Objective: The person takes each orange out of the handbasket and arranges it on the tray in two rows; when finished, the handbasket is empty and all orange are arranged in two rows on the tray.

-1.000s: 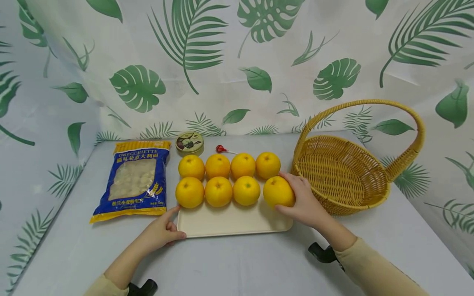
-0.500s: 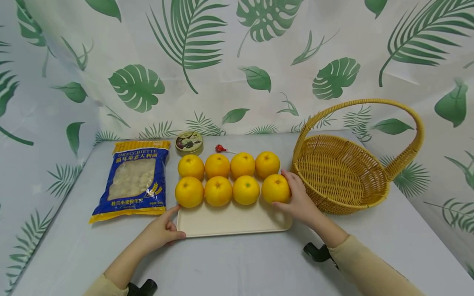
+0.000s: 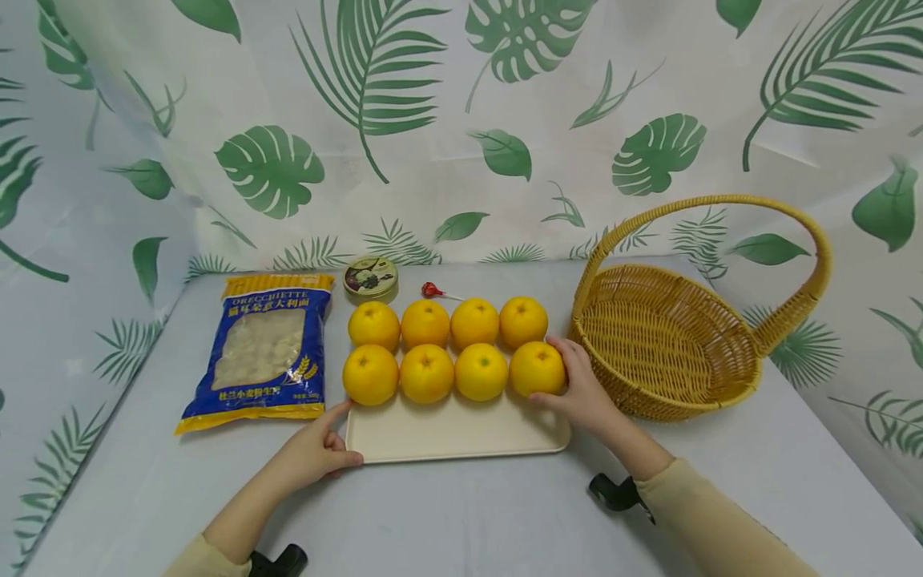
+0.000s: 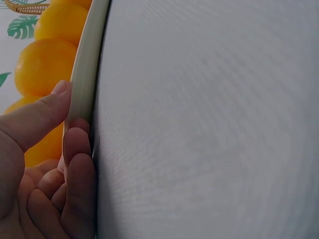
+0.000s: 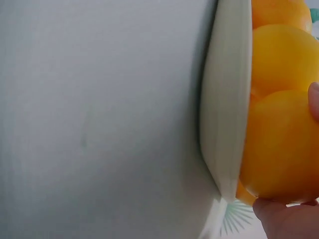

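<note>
Two rows of oranges (image 3: 426, 374) sit on a cream rectangular tray (image 3: 454, 437) in the head view. At the right end of the front row, my right hand (image 3: 586, 397) holds an orange (image 3: 535, 369) from its right side, thumb in front and fingers behind. The right wrist view shows this orange (image 5: 284, 149) close over the tray's rim, with a thumb and a fingertip against it. My left hand (image 3: 313, 453) grips the tray's left end near the front corner. Seen from the left wrist, the thumb lies at the tray's rim (image 4: 85, 74) and curled fingers press its outer side.
A tall-handled wicker basket (image 3: 649, 344) stands just right of the tray. To the left lies a blue and yellow pasta bag (image 3: 259, 353). Behind the oranges are a round tin (image 3: 371, 277) and a red lollipop (image 3: 431, 290). A leaf-patterned cloth rises at the back.
My right hand has moved the orange slightly left and down into line with the front row, then stayed nearly still. My left hand keeps its place on the tray.
</note>
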Demonstrator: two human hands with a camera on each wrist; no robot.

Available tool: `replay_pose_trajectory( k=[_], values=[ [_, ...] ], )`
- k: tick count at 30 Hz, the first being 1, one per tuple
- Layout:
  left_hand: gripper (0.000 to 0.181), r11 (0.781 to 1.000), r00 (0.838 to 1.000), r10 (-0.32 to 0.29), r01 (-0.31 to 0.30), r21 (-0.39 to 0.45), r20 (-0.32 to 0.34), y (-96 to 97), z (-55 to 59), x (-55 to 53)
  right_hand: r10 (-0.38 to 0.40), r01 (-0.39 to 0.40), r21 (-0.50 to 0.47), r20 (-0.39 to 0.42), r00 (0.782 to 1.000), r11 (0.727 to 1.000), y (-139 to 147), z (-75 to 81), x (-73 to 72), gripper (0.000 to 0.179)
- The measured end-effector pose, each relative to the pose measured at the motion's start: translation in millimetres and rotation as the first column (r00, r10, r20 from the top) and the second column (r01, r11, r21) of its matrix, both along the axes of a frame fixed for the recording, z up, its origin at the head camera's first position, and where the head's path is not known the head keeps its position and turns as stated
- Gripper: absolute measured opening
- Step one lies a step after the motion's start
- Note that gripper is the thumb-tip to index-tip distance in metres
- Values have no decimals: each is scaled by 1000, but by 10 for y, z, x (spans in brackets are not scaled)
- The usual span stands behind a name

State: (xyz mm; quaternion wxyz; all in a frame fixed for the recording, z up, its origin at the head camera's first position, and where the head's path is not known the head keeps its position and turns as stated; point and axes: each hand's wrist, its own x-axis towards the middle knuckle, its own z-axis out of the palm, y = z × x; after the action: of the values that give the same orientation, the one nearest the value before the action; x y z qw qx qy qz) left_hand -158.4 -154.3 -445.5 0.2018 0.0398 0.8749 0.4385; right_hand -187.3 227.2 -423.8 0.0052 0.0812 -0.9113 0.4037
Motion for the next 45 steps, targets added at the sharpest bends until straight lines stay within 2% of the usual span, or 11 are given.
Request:
replay_pose_trajectory(
  k=[10,18,28,36,43,45],
  values=[
    [88,1000,1000,-15,15,10,-4,7,4,19,7,-7,-7,3,1000,1000,25,-53,5,87],
    [88,1000,1000,-2,2,11,3,14,2,19,23,-23,9,15,1000,1000,48,-71,-13,89],
    [88,1000,1000,-1,1,5,9,30,0,6,29,-29,3,41,999,1000,51,-55,-11,97],
    [89,1000,1000,-6,6,1,15,39,-14,-21,21,-21,-4,21,1000,1000,68,-54,-17,92],
    [89,1000,1000,-4,4,1,10,45,-9,-25,19,-20,19,42,999,1000,73,-18,-4,93],
    [89,1000,1000,-6,6,-1,5,50,-4,-29,25,-27,51,37,999,998,77,20,19,93]
  ],
)
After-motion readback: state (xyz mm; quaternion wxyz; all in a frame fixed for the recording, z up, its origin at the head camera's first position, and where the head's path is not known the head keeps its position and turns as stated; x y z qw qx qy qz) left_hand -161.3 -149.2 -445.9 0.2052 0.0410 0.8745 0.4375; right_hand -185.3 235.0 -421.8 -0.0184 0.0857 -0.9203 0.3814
